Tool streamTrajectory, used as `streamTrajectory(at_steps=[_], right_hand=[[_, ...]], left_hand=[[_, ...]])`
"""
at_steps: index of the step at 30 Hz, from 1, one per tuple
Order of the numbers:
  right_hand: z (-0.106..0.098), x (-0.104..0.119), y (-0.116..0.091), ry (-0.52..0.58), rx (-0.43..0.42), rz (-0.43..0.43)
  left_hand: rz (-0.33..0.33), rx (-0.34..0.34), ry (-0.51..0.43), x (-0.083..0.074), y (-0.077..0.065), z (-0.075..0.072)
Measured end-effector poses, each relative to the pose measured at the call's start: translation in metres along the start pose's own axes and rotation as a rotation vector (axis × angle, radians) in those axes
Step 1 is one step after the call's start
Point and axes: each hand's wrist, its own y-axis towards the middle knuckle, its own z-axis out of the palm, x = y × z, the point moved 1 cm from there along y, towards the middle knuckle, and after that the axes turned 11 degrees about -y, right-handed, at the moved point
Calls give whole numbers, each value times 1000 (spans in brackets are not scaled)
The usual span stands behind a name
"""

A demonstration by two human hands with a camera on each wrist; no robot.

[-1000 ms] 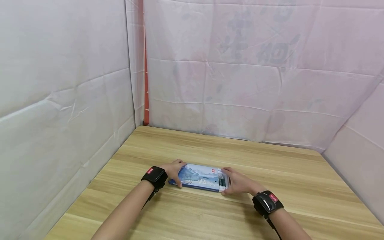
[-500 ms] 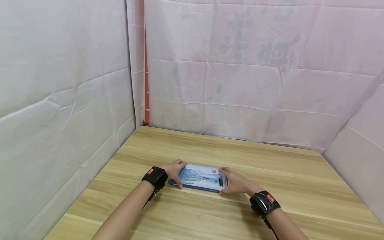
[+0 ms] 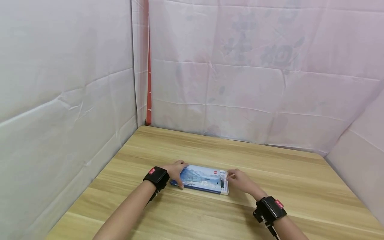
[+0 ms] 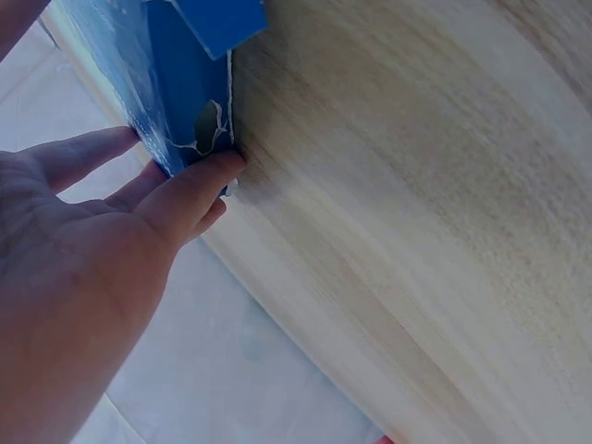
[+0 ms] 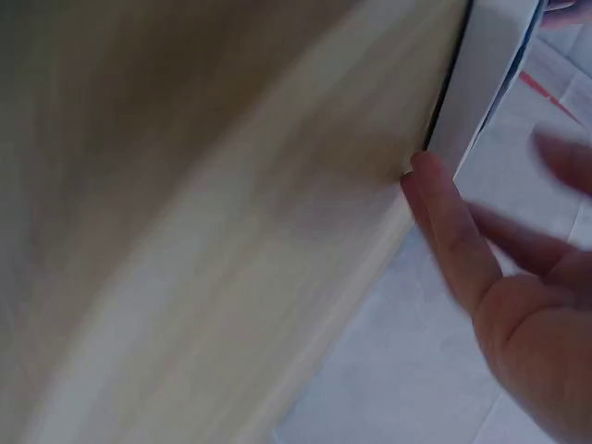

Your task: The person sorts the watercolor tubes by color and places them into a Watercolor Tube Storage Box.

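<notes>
A flat blue cardboard box (image 3: 198,178) with a mountain-lake print lies on the table in the head view. From its right end a pale inner tray (image 3: 225,182) with a dark strip sticks out slightly. My left hand (image 3: 174,171) grips the box's left end, thumb on the near side and fingers on the far side. In the left wrist view a blue end flap (image 4: 220,23) juts out, and the end looks torn. My right hand (image 3: 241,180) is beside the tray's end. The right wrist view shows its fingertips (image 5: 430,171) near the white end's corner, thumb apart.
The wood-grain table (image 3: 186,213) carries the box near its middle. White cloth sheets hang behind (image 3: 240,83) and along the left side (image 3: 75,133), close to the table edges. Black camera straps circle both wrists.
My right hand first moved slightly left with the tray end in its grip. Then it let go and drew back to the right, baring the tray's end. The left hand keeps holding the box.
</notes>
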Motion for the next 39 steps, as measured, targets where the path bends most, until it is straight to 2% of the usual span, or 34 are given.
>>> streamTrajectory(at_steps=[3, 6, 9, 15, 20, 26, 33, 39], right_hand=[[3, 1, -3, 166, 11, 89], [6, 2, -5, 342, 42, 141], [8, 3, -5, 393, 29, 168], [11, 6, -2, 357, -9, 233], [13, 8, 0, 332, -17, 245], [14, 11, 2, 315, -12, 245], [16, 16, 3, 348, 12, 214], [16, 19, 3, 336, 9, 234]], left_hand=[[-5, 3, -26, -1, 0, -1], [1, 3, -22, -3, 0, -2], [-14, 3, -3, -4, -2, -2], [-32, 2, -1, -5, -5, -3], [-39, 0, -1, -6, -6, -4], [-36, 5, -7, -7, -7, -4], [-10, 7, -12, -6, -5, -2], [-16, 11, -16, -8, -5, -3]])
